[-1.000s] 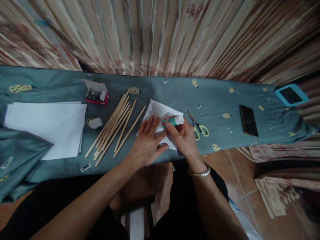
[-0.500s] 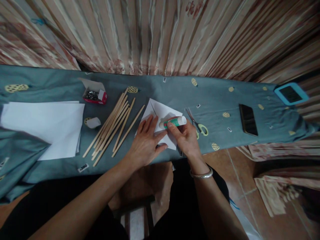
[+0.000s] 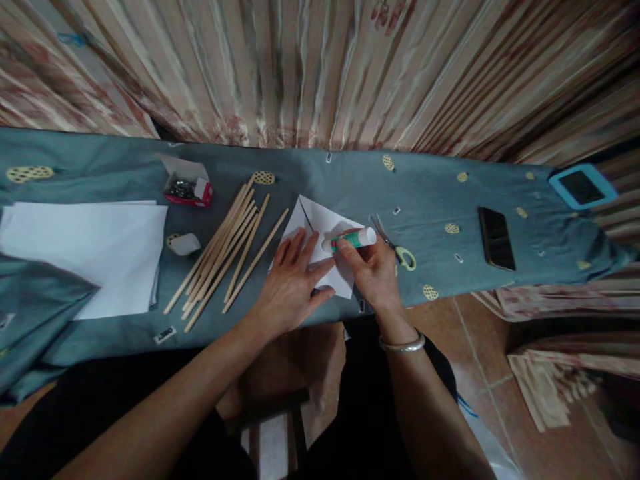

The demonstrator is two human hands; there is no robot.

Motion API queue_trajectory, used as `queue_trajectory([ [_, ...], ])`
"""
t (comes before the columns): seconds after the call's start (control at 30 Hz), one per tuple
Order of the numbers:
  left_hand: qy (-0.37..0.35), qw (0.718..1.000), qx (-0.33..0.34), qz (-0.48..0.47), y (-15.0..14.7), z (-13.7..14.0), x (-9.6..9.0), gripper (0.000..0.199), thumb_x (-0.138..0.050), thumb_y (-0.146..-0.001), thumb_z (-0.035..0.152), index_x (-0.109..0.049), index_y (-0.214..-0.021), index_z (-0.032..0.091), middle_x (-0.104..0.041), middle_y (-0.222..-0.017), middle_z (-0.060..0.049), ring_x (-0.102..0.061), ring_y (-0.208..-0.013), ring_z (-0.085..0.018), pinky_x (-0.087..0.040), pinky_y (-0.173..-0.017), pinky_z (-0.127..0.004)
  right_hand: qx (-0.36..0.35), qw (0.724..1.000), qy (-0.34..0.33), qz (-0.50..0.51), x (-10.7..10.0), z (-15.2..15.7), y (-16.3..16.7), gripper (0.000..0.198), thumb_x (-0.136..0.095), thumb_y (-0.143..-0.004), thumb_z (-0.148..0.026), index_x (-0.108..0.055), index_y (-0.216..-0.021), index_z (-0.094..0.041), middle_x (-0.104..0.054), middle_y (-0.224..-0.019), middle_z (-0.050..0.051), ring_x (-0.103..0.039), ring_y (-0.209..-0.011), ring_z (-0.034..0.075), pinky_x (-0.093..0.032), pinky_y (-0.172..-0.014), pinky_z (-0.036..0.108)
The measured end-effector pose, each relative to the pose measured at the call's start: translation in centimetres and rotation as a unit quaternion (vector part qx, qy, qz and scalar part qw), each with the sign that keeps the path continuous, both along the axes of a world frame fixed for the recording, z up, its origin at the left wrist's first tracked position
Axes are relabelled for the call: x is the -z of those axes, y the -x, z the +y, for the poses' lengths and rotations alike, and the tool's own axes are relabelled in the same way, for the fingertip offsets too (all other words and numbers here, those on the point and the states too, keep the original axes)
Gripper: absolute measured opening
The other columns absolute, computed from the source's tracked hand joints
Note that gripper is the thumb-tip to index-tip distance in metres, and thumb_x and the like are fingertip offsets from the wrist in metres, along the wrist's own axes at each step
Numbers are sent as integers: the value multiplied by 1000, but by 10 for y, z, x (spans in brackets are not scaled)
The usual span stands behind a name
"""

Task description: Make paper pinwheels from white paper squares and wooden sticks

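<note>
A folded piece of white paper point(image 3: 330, 215) lies at the table's middle, with a dark slit between its flaps near the top corner. My left hand point(image 3: 293, 283) rests flat on its left part, fingers spread. In my right hand point(image 3: 373, 270) is a green and white glue stick point(image 3: 354, 239), held nearly level with its left end at the paper. Whether that end touches the paper is hard to tell. Green-handled scissors point(image 3: 395, 247) lie just right of my right hand, partly hidden by it.
Several wooden sticks point(image 3: 220, 257) lie left of the paper. Beyond them are an open red box of metal clips point(image 3: 187, 190), a small white scrap point(image 3: 185, 245) and white sheets point(image 3: 85, 253). A phone point(image 3: 496, 239) and a blue-framed device point(image 3: 583, 187) lie to the right.
My right hand has shifted slightly to the right with the glue stick. My left hand stays on the paper, and the slit between the flaps looks a little wider.
</note>
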State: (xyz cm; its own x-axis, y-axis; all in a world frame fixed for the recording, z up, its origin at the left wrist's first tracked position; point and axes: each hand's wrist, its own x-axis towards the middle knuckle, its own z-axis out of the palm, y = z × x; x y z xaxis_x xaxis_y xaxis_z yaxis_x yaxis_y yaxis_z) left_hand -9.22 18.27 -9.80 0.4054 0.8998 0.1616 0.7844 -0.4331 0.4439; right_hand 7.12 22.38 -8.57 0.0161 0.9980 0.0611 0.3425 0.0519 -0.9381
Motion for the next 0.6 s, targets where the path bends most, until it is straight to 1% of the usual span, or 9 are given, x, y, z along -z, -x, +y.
queue_trajectory([
  [0.2, 3, 1000, -2, 3, 0, 0, -2, 47, -62, -84, 43, -59, -127, 24, -32, -154, -14, -20, -144, -39, -22, -114, -57, 6, 999, -11, -31, 1, 4, 2, 23, -66, -81, -40, -66, -93, -20, -72, -89, 4, -67, -83, 18, -53, -79, 36],
  [0.43, -4, 1000, -1, 1, -1, 0, -1, 47, -63, -83, 42, -60, -126, 23, -34, -152, -15, -22, -143, -40, -23, -114, -58, -5, 999, -24, -27, -1, 3, 6, 24, -64, -82, -40, -65, -93, -19, -72, -90, 5, -67, -83, 18, -52, -78, 33],
  [0.6, -10, 1000, -1, -1, -1, 0, 1, 46, -64, -82, 42, -61, -124, 22, -33, -152, -17, -23, -142, -41, -23, -114, -58, -3, 999, -16, -29, -3, 3, 10, 23, -65, -82, -38, -64, -92, -18, -72, -89, 5, -66, -82, 18, -51, -79, 35],
])
